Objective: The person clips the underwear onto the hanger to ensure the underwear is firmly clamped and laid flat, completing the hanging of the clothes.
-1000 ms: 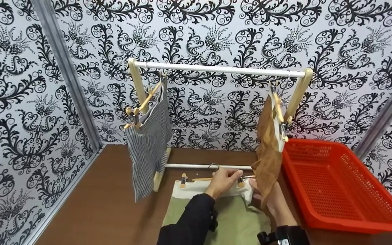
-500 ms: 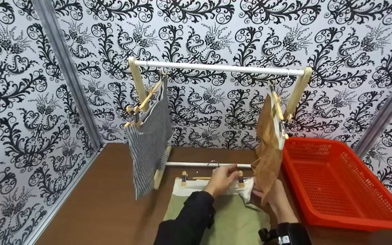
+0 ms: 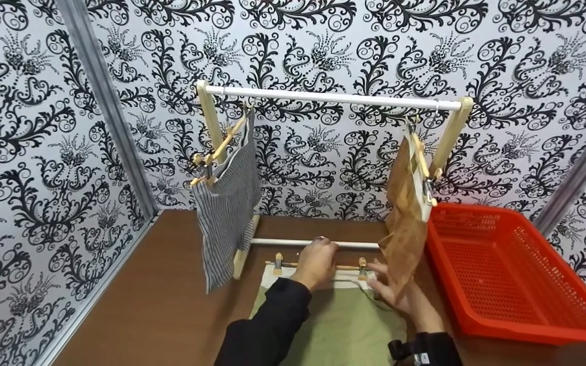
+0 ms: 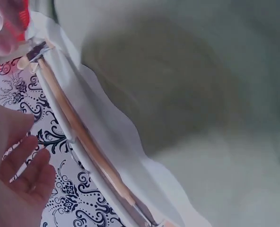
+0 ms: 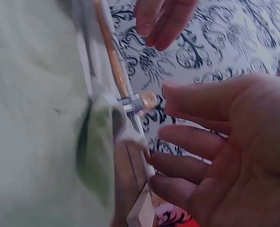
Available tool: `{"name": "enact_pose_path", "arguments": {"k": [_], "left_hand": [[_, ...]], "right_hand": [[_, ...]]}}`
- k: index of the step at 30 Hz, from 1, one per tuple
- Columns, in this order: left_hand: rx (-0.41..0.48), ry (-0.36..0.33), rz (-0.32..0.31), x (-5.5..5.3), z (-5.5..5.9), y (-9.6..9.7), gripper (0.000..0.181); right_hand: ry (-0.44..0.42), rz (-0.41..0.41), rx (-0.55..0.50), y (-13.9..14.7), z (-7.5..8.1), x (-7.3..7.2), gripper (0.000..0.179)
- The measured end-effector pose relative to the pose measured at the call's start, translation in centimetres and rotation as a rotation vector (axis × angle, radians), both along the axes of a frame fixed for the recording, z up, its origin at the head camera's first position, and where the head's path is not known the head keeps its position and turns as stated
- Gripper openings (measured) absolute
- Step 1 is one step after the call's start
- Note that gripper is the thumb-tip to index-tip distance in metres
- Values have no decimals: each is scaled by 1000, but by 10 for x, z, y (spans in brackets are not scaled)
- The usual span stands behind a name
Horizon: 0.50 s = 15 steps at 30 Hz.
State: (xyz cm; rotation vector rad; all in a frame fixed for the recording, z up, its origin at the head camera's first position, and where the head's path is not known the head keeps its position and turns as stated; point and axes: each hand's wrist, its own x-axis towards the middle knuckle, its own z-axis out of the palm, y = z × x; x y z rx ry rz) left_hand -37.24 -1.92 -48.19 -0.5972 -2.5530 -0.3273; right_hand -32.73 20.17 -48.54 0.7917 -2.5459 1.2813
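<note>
A green garment point(image 3: 344, 320) with a white waistband lies on the table, clipped to a wooden clip hanger point(image 4: 78, 125). My left hand point(image 3: 317, 263) is above the middle of the hanger; in the left wrist view its fingers are loosely bent and hold nothing. Beside the right-hand clip point(image 3: 362, 269) is my right hand point(image 3: 387, 292), partly hidden by the hanging brown garment point(image 3: 407, 239). Seen from the right wrist, the fingers of my right hand point(image 5: 253, 142) are spread near the clip, with no visible grip. A waistband corner point(image 5: 126, 130) is folded over beside that clip.
A rack with a white top rail point(image 3: 323, 96) stands at the back. A striped garment point(image 3: 229, 218) hangs at its left end, the brown one at its right. A lower white bar point(image 3: 283, 242) runs behind the hanger. A red plastic basket point(image 3: 527, 333) stands on the right.
My left hand has moved left from near the right-hand clip to the hanger's middle. My right hand's fingers have come off the waistband corner and spread.
</note>
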Motion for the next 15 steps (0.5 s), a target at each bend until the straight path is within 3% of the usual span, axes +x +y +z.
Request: {"name": "enact_pose_path", "arguments": {"k": [1,7,10,15], "left_hand": [[-20,31,18,1,-1,-1,20],[-49,124,103,8,-7,-5,9],[-56,99,127,10,-12,-6,9],[-65,15,138,11,-19,-7,8]], "right_hand": [[69,-6,90,-4,1,1,37],[-27,-1,263,-20,-2,7,57],[-64,-4,318,-23,-7,6,64],[-140,10,303,-24,-18,1,72]]}}
